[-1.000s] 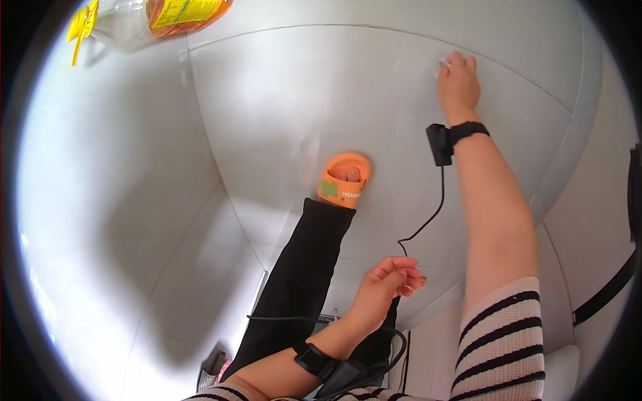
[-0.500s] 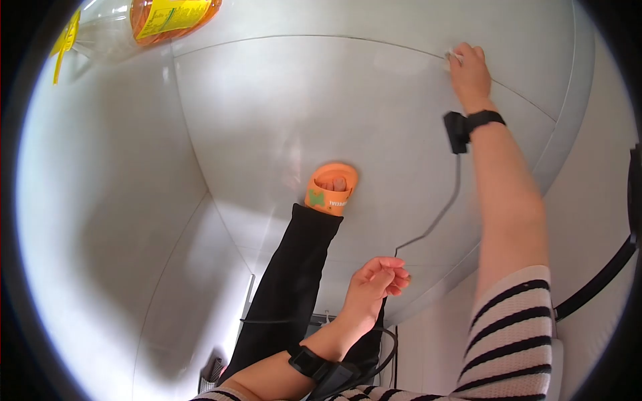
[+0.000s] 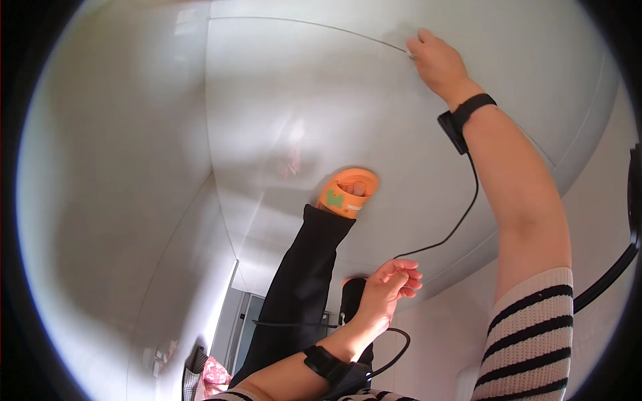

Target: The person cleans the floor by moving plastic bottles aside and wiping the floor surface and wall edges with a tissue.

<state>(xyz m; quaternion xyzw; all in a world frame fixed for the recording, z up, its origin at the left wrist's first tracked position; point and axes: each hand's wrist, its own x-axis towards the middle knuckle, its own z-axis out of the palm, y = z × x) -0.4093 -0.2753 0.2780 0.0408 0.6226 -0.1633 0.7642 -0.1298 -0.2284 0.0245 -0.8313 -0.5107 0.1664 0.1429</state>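
My right hand (image 3: pixel 441 65) reaches far forward to the pale floor tiles, its fingers bent down against the dark seam (image 3: pixel 334 28). A small white thing (image 3: pixel 410 54) shows at its fingertips, mostly hidden by the hand, so its kind is unclear. Near my knees, my left hand (image 3: pixel 383 292) hovers with loosely curled fingers, gaps between them and nothing visible inside. Both wrists wear black straps, each with a small box; a thin black cable (image 3: pixel 468 212) runs from the right box (image 3: pixel 453 131) back toward the left hand.
An orange slipper (image 3: pixel 344 198) on my foot stands on the tiles below the right hand. A pale wall (image 3: pixel 134 200) rises at left. Pink patterned cloth (image 3: pixel 214 377) lies at lower left. A black curved bar (image 3: pixel 605 277) is at right.
My right hand has moved left along the seam with the white thing. The view has shifted, so the bottle with orange liquid at upper left is out of sight. My left hand keeps its pose.
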